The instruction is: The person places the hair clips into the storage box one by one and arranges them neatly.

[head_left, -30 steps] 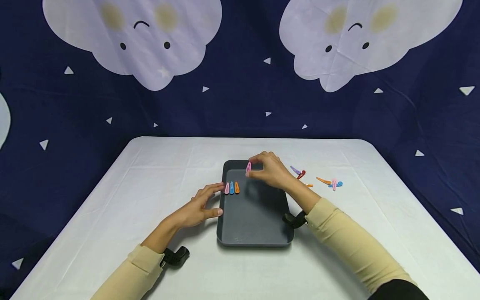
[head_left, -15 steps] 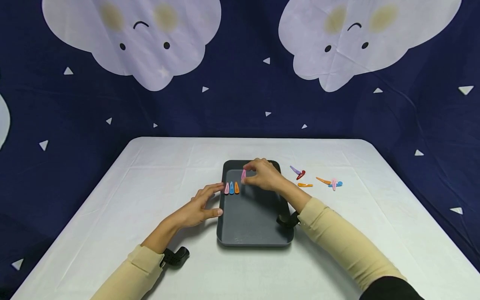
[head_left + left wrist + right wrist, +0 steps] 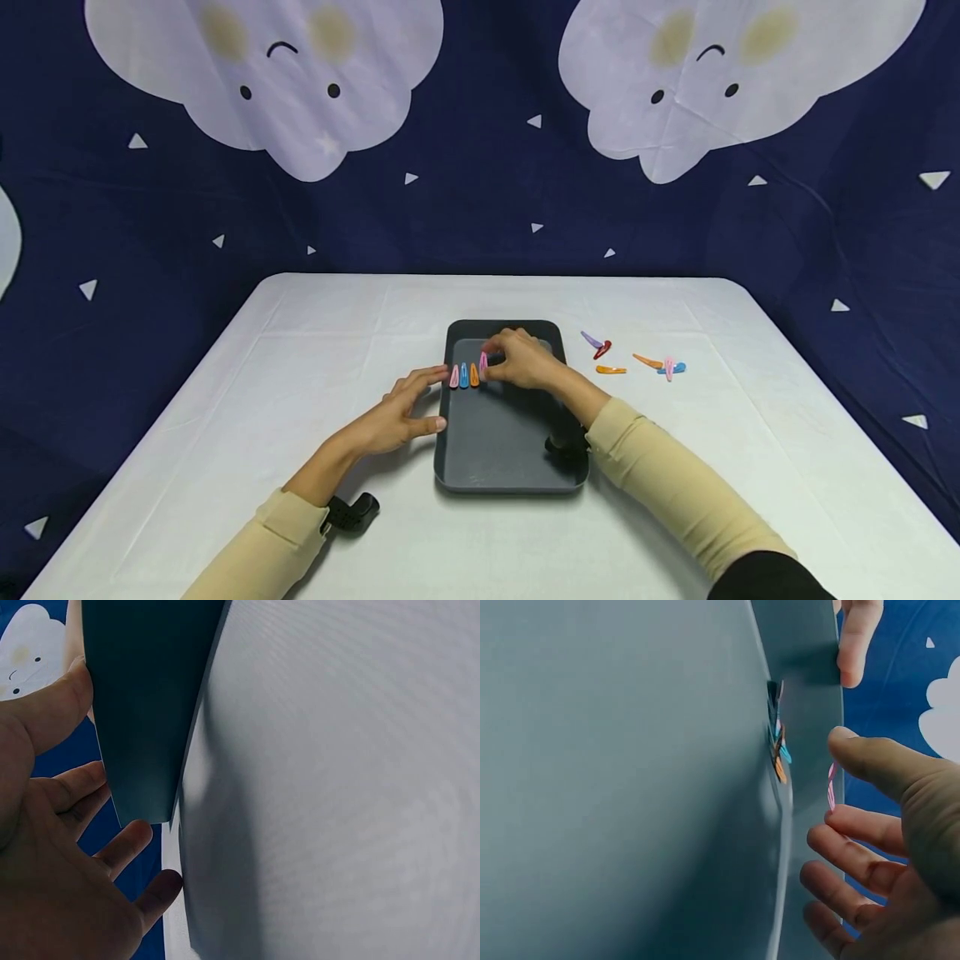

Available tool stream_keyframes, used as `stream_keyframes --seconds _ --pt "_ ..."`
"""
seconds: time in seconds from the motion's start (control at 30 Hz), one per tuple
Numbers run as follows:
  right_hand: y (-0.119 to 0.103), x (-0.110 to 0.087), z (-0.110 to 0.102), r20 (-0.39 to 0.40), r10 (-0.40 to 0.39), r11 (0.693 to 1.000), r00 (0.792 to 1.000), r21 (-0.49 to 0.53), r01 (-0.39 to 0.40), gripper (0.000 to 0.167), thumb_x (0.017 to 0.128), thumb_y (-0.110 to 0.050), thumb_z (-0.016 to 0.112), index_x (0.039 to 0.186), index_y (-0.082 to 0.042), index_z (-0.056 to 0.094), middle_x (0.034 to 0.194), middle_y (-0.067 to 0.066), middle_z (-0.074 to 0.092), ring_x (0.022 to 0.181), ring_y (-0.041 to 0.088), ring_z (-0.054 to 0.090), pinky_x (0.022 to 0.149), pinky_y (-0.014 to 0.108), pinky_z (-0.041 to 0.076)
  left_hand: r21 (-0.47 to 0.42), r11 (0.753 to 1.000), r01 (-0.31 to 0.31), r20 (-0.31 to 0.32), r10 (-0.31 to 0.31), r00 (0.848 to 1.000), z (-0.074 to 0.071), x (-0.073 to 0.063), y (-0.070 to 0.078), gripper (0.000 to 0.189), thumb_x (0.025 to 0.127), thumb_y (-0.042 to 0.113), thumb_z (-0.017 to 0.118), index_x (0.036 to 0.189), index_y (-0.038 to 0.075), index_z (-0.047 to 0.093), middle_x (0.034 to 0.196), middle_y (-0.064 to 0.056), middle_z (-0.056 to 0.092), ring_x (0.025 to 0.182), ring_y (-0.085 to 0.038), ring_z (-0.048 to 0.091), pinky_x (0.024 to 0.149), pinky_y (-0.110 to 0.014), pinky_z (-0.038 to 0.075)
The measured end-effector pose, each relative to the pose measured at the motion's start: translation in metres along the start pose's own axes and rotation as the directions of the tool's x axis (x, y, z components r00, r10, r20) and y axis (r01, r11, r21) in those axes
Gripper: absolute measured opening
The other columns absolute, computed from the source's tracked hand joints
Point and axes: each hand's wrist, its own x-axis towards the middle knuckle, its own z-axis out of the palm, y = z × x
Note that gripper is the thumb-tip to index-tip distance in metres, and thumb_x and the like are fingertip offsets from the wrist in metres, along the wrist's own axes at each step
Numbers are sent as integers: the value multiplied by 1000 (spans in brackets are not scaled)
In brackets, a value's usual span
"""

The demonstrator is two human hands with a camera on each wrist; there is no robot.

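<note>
Shifted leftward, right grip (image 3: 522, 360) pinches a pink clip (image 3: 483, 362); left grip (image 3: 395, 418), spread apart, touches the tray (image 3: 495, 450).

Slim pink hair clip (image 3: 483, 362), pinched upright over dark grey oblong tray (image 3: 495, 446), just right of orange clip (image 3: 475, 377); then blue clip (image 3: 464, 377), paler pink clip (image 3: 454, 377), side by side near tray's left edge.

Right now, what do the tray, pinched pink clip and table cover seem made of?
Tray: perhaps coated metal or plastic; smooth, matte, even grey. Pink clip: likely painted metal, plastic possible; thin, slotted, evenly coloured. Table cover: probably fabric; dull white, with fold creases.
</note>
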Motion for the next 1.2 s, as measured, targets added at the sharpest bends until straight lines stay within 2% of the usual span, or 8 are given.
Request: stream_keyframes --seconds 0.4,0.67,1.2 --pt "4 1 8 35 -24 998 999 -54 26 47 77 -32 74 118 -12 66 120 7 62 109 25 50 98 43 40 -1 1000 -3 -2 3 1000 0 0 1 68 88 24 66 146 12 32 157 0 22 142 -34 16 107 -71 4" --pt "8 1 11 24 -49 997 999 -61 50 47 76 -33 76 118 -13 67 119 8 61 109 26 49 98 47 38 4 1000 -1 0 1 1000 0 0 1 68 89 24 66 146 12 32 156 0 22 142 -34 16 106 -71 5" --pt "8 -1 14 24 -34 997 999 -70 35 48 76 -36 77 118 -15 67 121 9 58 111 26 47 95 49 38 16 1000 -20 -6 20 1000 1 1 -3 67 89 27 65 146 11 33 156 -3 23 140 -36 19 106 -71 8"
